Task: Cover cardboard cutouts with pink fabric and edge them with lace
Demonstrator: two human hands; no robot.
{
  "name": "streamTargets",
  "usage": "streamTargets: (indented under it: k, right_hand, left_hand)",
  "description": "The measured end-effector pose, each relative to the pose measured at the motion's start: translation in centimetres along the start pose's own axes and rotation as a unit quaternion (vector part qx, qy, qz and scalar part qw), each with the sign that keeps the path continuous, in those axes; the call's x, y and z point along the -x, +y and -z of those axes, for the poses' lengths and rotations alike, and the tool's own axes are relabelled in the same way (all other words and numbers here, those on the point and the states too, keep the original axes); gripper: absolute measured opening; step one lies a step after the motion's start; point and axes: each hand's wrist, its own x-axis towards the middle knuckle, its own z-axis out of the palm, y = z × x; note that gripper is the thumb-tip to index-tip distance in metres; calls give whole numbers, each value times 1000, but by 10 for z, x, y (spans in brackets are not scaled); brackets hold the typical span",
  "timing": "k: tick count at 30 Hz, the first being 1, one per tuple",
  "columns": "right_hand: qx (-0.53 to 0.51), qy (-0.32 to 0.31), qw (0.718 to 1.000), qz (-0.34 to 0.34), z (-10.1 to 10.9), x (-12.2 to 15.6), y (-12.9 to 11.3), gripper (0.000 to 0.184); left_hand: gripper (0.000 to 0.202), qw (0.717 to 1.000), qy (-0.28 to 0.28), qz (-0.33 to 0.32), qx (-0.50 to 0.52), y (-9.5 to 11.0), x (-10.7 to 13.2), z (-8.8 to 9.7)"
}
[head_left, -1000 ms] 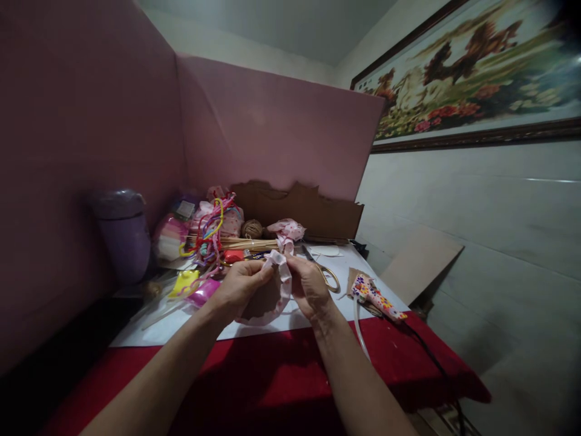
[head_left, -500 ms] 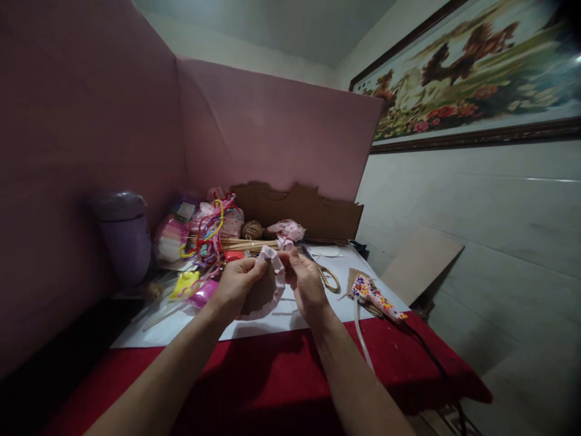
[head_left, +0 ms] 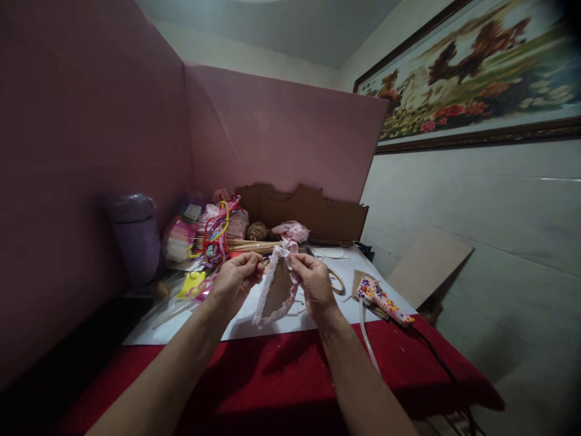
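My right hand [head_left: 314, 283] pinches the upper edge of a brown cardboard piece [head_left: 278, 287] trimmed with gathered pink fabric [head_left: 264, 297]. The piece hangs tilted above the white sheet, narrower at its top. Just left of it, apart from the cardboard, my left hand [head_left: 236, 280] has thumb and fingertips pressed together. Whatever may be between those fingertips is too small to make out. Behind my right hand shows the gold handle of a pair of scissors [head_left: 336, 282]. A bunched pink dotted cloth [head_left: 291, 232] lies beyond the cardboard.
A flower-patterned glue gun [head_left: 385, 301] with a pale glue stick [head_left: 370, 339] rests at the right. Colourful pipe cleaners [head_left: 220, 227], thin wooden sticks [head_left: 247, 246] and a twine ball [head_left: 256, 231] lie at the back. A purple container [head_left: 136, 242] stands left. Red cloth [head_left: 272, 375] covers the front.
My left hand has let go of the trimmed cardboard and moved left of it. The cardboard has turned to a narrower angle, held by my right hand. The view has shifted slightly.
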Motion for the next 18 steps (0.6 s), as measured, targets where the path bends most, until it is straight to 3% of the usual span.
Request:
streamTargets:
  k: [6,15,18]
  right_hand:
    - [29,5,1000,-5,3,-3,4,21]
    - [53,67,996,41,8,-7,5,22]
    - [88,51,994,42,7,-6,6,22]
  left_hand:
    - [16,1000,20,23,-9,0,-2,2]
    - [20,995,52,-17,-78,1,-9,8]
    - [26,993,52,-14,-101,-3,-9,8]
